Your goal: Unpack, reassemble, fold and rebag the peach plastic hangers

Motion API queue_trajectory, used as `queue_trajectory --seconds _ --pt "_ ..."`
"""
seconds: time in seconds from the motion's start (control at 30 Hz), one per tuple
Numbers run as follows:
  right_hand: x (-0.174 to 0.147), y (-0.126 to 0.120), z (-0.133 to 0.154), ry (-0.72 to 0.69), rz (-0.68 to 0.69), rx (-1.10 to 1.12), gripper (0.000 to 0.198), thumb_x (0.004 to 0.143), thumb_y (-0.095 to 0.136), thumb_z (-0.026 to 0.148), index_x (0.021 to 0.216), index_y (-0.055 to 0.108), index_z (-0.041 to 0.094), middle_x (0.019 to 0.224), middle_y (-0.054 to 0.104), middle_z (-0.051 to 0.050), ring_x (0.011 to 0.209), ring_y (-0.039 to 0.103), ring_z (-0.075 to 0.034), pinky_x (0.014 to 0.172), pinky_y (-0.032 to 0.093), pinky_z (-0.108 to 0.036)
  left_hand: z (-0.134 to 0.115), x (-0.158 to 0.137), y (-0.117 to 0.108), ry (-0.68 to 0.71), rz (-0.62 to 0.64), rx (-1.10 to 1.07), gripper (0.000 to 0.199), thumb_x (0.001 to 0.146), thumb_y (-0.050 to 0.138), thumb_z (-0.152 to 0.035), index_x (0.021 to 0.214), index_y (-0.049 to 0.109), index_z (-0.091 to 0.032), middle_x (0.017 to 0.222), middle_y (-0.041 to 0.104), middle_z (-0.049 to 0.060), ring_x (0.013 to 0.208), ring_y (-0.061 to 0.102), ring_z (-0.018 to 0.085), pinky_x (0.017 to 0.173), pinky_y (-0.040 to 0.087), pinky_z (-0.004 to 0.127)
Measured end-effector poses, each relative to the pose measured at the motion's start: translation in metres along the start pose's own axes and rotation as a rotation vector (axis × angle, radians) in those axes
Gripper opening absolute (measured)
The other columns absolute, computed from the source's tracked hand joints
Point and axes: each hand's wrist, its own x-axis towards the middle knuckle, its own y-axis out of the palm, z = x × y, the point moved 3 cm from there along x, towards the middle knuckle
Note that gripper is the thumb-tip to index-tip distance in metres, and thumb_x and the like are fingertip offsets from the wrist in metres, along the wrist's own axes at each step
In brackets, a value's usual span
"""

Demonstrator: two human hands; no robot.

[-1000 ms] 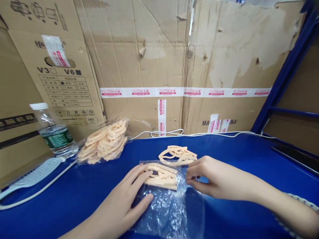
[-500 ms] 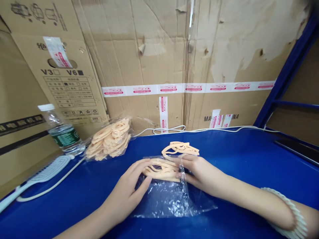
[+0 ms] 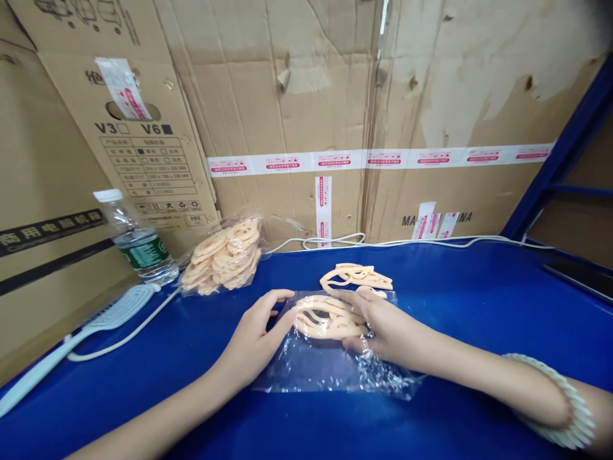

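A clear plastic bag (image 3: 311, 370) lies on the blue tabletop with several flat beige cut-out pieces (image 3: 318, 319) stacked in its upper part. My left hand (image 3: 253, 332) is at the left end of the stack, thumb against it and index finger apart at the bag's upper corner. My right hand (image 3: 387, 326) grips the stack's right end through the film, thumb below and fingers above. Just beyond the bag are more loose beige pieces (image 3: 357, 276), partly covered by the bag and my right fingers.
At the back left stand a filled bag of beige pieces (image 3: 225, 255) and a water bottle (image 3: 141, 249). A light-blue hairbrush (image 3: 108, 313) lies beside a white cable (image 3: 129, 338). Cardboard (image 3: 287, 115) walls the back; a dark flat device (image 3: 582, 287) lies far right.
My left index finger has lifted off the top of the stack toward the bag's corner. My right hand has shifted further over the stack's right end. The view has tilted slightly.
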Motion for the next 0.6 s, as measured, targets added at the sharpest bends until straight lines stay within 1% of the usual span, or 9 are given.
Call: queue_trajectory --seconds 0.1,0.2,0.3,0.33,0.4,0.47,0.5,0.53,0.6 --pt "-0.0018 -0.0035 0.0017 -0.017 0.021 0.096 0.080 0.076 0.071 0.022 0.148 0.036 0.016 0.131 0.057 -0.016 0.120 0.052 -0.030 0.102 0.042 -0.044 0.0072 0.0027 -0.0017 -0.089 -0.028 0.034 0.044 0.088 0.049 -0.044 0.124 0.055 -0.019 0.124 0.064 0.013 0.116 0.059 0.031 0.100 0.045 0.054" --pt "-0.0019 -0.0058 0.0021 -0.006 0.003 0.164 0.078 0.074 0.069 0.017 0.146 0.040 0.017 0.129 0.059 -0.015 0.119 0.055 -0.029 0.101 0.044 -0.043 0.0102 0.0040 -0.0004 -0.150 0.006 -0.044 0.052 0.084 0.051 -0.045 0.128 0.051 -0.018 0.128 0.062 0.016 0.119 0.056 0.033 0.101 0.040 0.055" --pt "-0.0023 -0.0074 0.0000 0.038 -0.044 0.286 0.072 0.071 0.067 0.013 0.140 0.049 0.019 0.124 0.063 -0.013 0.113 0.059 -0.029 0.095 0.049 -0.042 0.0105 0.0058 0.0013 -0.198 0.024 -0.155 0.054 0.078 0.055 -0.046 0.125 0.051 -0.018 0.126 0.062 0.016 0.121 0.053 0.034 0.102 0.037 0.055" --pt "-0.0028 -0.0072 -0.0010 0.064 -0.041 0.370 0.070 0.071 0.067 0.014 0.138 0.051 0.019 0.119 0.065 -0.012 0.108 0.062 -0.028 0.091 0.051 -0.041 0.0102 0.0065 0.0019 -0.205 0.025 -0.203 0.054 0.077 0.056 -0.045 0.123 0.051 -0.018 0.125 0.063 0.017 0.121 0.053 0.034 0.103 0.037 0.055" --pt "-0.0040 -0.0056 -0.0024 0.145 0.007 0.579 0.069 0.072 0.067 0.021 0.138 0.048 0.017 0.100 0.070 -0.008 0.088 0.067 -0.024 0.078 0.054 -0.038 0.0093 0.0077 0.0029 -0.216 0.021 -0.312 0.057 0.072 0.060 -0.045 0.120 0.050 -0.017 0.124 0.063 0.017 0.121 0.054 0.034 0.105 0.036 0.053" --pt "-0.0052 -0.0042 -0.0016 0.229 0.061 0.757 0.072 0.073 0.068 0.027 0.139 0.043 0.013 0.078 0.068 -0.002 0.068 0.065 -0.020 0.064 0.053 -0.033 0.0083 0.0079 0.0032 -0.233 0.009 -0.413 0.060 0.067 0.065 -0.044 0.118 0.050 -0.016 0.123 0.062 0.018 0.120 0.056 0.033 0.107 0.037 0.050" --pt "-0.0054 -0.0039 -0.0005 0.259 0.074 0.814 0.074 0.072 0.070 0.029 0.138 0.043 0.011 0.071 0.066 0.000 0.063 0.063 -0.018 0.061 0.051 -0.031 0.0077 0.0076 0.0030 -0.245 0.002 -0.453 0.061 0.065 0.067 -0.044 0.117 0.049 -0.016 0.123 0.062 0.018 0.119 0.057 0.032 0.107 0.038 0.049" --pt "-0.0054 -0.0039 0.0007 0.277 0.074 0.851 0.074 0.072 0.071 0.031 0.137 0.043 0.011 0.068 0.065 0.001 0.062 0.062 -0.016 0.059 0.050 -0.029 0.0070 0.0072 0.0025 -0.256 -0.005 -0.484 0.061 0.064 0.068 -0.043 0.116 0.049 -0.016 0.123 0.062 0.018 0.118 0.058 0.032 0.106 0.039 0.048" --pt "-0.0046 -0.0032 0.0022 0.290 0.044 0.896 0.071 0.073 0.073 0.038 0.133 0.047 0.011 0.071 0.066 0.000 0.061 0.062 -0.015 0.057 0.049 -0.028 0.0055 0.0062 0.0015 -0.278 -0.007 -0.527 0.061 0.064 0.070 -0.042 0.116 0.050 -0.017 0.125 0.061 0.017 0.116 0.059 0.031 0.105 0.041 0.046"
